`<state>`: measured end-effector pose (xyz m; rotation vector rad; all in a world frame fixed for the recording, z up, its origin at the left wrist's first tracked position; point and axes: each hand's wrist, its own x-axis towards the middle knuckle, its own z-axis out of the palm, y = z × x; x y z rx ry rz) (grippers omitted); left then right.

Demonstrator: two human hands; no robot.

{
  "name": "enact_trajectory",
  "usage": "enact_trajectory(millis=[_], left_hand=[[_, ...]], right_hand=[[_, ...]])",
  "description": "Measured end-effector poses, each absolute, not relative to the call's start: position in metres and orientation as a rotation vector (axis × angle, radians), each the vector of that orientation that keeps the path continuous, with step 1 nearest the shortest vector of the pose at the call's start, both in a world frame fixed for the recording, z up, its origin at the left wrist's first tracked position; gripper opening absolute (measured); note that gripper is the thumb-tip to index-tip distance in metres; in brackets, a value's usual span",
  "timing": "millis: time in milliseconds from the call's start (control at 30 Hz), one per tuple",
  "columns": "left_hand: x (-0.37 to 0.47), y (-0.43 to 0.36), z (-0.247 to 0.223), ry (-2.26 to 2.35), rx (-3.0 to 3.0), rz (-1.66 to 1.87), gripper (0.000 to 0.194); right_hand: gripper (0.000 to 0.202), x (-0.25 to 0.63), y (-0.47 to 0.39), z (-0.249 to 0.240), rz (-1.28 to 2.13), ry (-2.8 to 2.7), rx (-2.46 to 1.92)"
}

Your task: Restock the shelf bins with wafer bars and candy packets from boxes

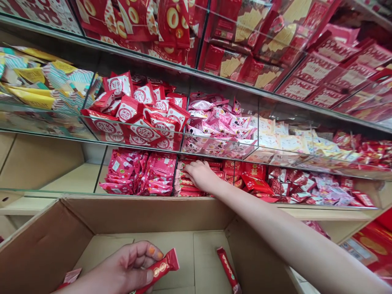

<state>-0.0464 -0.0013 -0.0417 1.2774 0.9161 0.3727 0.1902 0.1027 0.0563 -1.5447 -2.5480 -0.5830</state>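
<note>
My left hand (131, 261) is closed around a red stick-shaped snack packet (161, 267) with gold print, low in the cardboard box (147, 210). Another red stick packet (227, 269) lies on the box floor to its right. With the arm stretched over the box, my right hand (200, 175) rests on a row of pink and red stick packets (184, 182) on the lower shelf. Its fingers are extended over the packets, and I see nothing held in them. Part of a red and pink wrapper (72, 276) shows at the box's lower left, partly hidden by my left forearm.
Magenta flowered packets (122, 171) stand left of the sticks, and red packets (257, 183) lie right of them. Above are bins of red-and-white packets (143, 110) and pink packets (219, 122) behind a clear shelf front (137, 141). A red carton (372, 245) stands at right.
</note>
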Motion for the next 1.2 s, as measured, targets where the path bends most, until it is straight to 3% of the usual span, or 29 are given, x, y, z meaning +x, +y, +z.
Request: enact_trajectory(millis=[267,667,1200], left_hand=[[-0.049,-0.003,-0.042,0.893,1.271,0.380,0.041],[-0.048,-0.004,-0.045,0.904,1.255,0.426,0.038],[-0.046,-0.004,-0.052,0.906,1.251,0.426,0.039]], right_hand=[[0.025,0.199,0.102,0.067,-0.477,-2.556,-1.587],[0.027,0.271,0.115,0.073,-0.183,-2.450,-2.005],[0.024,0.272,0.131,0.069,-0.044,-2.429,-1.789]])
